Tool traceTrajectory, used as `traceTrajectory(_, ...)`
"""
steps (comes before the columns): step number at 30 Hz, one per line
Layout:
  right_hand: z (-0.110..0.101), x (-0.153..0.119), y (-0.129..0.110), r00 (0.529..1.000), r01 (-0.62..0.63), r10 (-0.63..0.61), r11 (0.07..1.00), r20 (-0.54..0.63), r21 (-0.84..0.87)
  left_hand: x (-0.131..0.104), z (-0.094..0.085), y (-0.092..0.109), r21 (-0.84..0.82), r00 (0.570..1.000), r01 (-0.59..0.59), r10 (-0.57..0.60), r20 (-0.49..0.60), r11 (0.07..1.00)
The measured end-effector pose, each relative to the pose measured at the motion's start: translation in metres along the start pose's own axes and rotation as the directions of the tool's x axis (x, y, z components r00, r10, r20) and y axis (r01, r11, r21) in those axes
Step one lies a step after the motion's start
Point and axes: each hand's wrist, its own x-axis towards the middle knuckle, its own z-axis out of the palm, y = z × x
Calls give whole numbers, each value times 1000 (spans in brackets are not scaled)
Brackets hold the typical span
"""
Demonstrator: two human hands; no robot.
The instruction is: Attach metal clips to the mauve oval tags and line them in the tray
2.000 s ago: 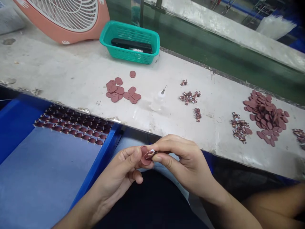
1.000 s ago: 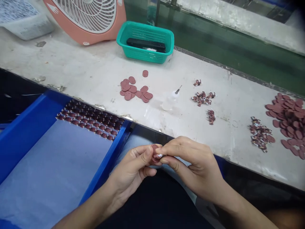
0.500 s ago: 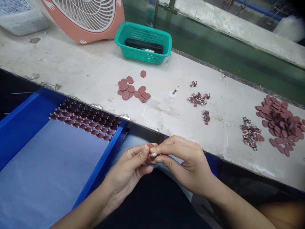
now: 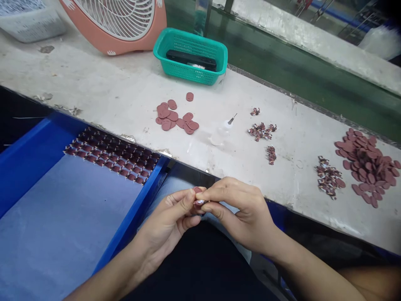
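Note:
Over my lap, my left hand [image 4: 175, 213] pinches a small reddish-brown oval piece [image 4: 197, 190] between thumb and fingers. My right hand [image 4: 239, 211] closes thumb and forefinger on a small brown-and-white part [image 4: 199, 202] that sits against the oval; the fingertips hide much of both. On the worktop ahead lie a loose group of flat reddish-brown ovals [image 4: 169, 115] and a small pile of brown-and-white parts [image 4: 261, 131]. Between them is a translucent bottle [image 4: 223, 128] with a thin metal needle tip.
A blue tray [image 4: 125, 228] at the left holds rows of assembled pieces [image 4: 109, 156]. Behind stand a green basket [image 4: 191, 77] with a black object inside and a pink fan [image 4: 131, 44]. More ovals [image 4: 369, 163] and small parts [image 4: 327, 177] are heaped at the right.
Both hands stay pressed together at nearly the same spot, with only a slight shift of the fingers. The whole view has moved a little.

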Motion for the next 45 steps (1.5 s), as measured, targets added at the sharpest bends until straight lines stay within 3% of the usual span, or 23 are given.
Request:
traceTrajectory(5, -1, 3, 3, 1000, 1, -1, 1000, 16, 20, 1, -2, 0, 6, 999, -17, 17, 29, 1000)
traceTrajectory(11, -5, 8, -1, 999, -4, 3, 999, 38, 34, 3, -7, 5, 17, 990, -14, 11, 138, 1000)
traceTrajectory(20, -10, 14, -6, 1000, 2, -2, 1000, 6, 22, 4, -16, 9, -106, 984, 97, -79, 158, 990)
traceTrajectory(37, 15, 33, -10, 988, -115, 113, 993, 102, 13, 3, -38, 21, -132, 967, 54, -19, 254, 990)
traceTrajectory(42, 28, 42, -7, 998, -45, 44, 998, 38, 44, 2, -43, 31, -125, 971, 43, -12, 239, 991)
traceTrajectory(45, 41, 46, -2, 996, 43, -48, 997, -73, -71, 1, -46, 37, -113, 985, -9, 28, 169, 994)
